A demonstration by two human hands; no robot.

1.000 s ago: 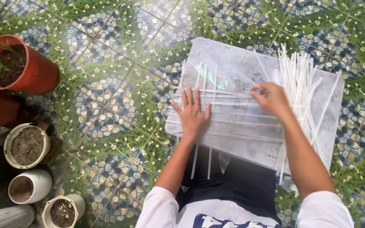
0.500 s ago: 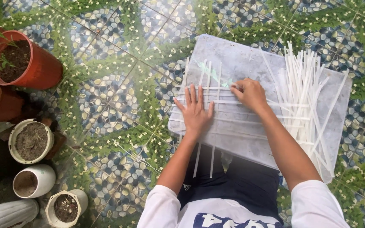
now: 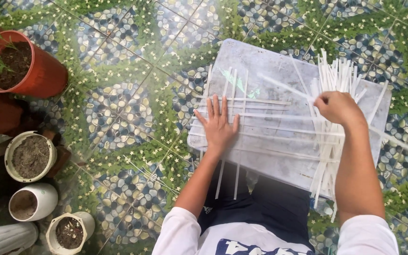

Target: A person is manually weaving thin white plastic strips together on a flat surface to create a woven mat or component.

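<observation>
White strips [image 3: 242,115] lie crossed in a loose weave on the grey board [image 3: 256,61] that rests over our lap, some running away from us, others laid across them. Our left hand [image 3: 217,123] is spread flat, fingers wide, pressing the crossings down and gripping nothing. Our right hand [image 3: 338,107] is closed around one strip [image 3: 284,87], pinched near its end and slanting up and left over the board; just beneath that hand lies the bundle [image 3: 331,108] of spare strips on the board's right side. We judge the strips thin, light and springy, likely smooth enough to slide out of place, so holding one near the end and pinning the weave flat seems sensible; a sharp bend might crease them. We see no packages, labels or signs. Patterned tiles [image 3: 119,94] of green and blue surround the board, and at left stand red pots [image 3: 24,66] and white pots [image 3: 31,156] of soil.
</observation>
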